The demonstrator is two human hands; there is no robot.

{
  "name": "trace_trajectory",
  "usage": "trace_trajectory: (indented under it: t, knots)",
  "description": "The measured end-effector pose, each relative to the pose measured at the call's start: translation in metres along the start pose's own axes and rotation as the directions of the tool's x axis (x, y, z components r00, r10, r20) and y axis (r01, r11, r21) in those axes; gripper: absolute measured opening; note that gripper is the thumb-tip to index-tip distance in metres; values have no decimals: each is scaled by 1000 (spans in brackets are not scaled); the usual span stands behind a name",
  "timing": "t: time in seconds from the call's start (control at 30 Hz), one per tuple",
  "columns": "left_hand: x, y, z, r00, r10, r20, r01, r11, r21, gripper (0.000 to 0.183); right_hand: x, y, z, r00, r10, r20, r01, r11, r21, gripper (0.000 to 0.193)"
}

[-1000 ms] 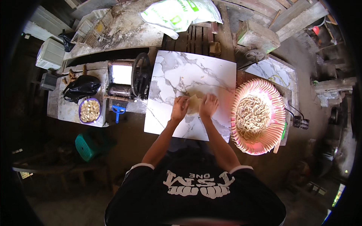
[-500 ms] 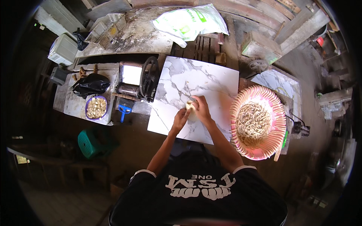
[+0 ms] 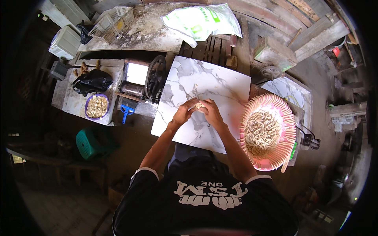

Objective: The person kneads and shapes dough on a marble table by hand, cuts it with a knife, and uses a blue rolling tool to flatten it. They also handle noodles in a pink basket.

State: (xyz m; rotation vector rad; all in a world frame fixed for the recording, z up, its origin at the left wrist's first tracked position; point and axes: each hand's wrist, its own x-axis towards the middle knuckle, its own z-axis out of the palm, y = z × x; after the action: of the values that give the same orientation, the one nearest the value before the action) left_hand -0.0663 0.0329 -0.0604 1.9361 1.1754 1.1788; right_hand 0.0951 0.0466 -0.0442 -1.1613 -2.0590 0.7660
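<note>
Over the middle of a white marble-patterned board (image 3: 177, 126), both hands meet around a small piece of pale dough (image 3: 200, 106). A crumbly, tan patch shows at its top; the fingers hide most of the rest. My left hand (image 3: 184, 113) grips it from the left, fingers curled inward. My right hand (image 3: 213, 113) closes on it from the right, thumb and fingertips bent over it. Right of the board stands a pink basin (image 3: 284, 135) holding many small, pale, finger-shaped pieces (image 3: 262, 131), with a ridged pale rim.
Left of the board stands a hand-cranked roller machine (image 3: 154, 78) with a large black wheel. Beyond it are a blue scraper-like tool (image 3: 126, 111), a purple-rimmed bowl of pale chunks (image 3: 97, 106) and a black plastic bag (image 3: 92, 82). A white sack (image 3: 204, 23) lies behind; a green stool (image 3: 88, 143) stands lower left.
My left hand has moved up and curled around the dough, and my right hand has closed in beside it. The dough, earlier a pale upright shape, is now mostly covered by fingers.
</note>
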Motion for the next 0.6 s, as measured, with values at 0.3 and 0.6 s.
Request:
trace_trajectory:
  t: [0.3, 0.6]
  knots:
    - [-14, 12, 10, 987, -155, 48, 147, 979, 140, 32, -11, -13, 15, 977, 127, -170, -152, 978, -145, 11]
    - [-2, -12, 12, 927, -306, 217, 374, 714, -592, 33, -10, 13, 0, 862, 451, -232, -387, 880, 274, 28]
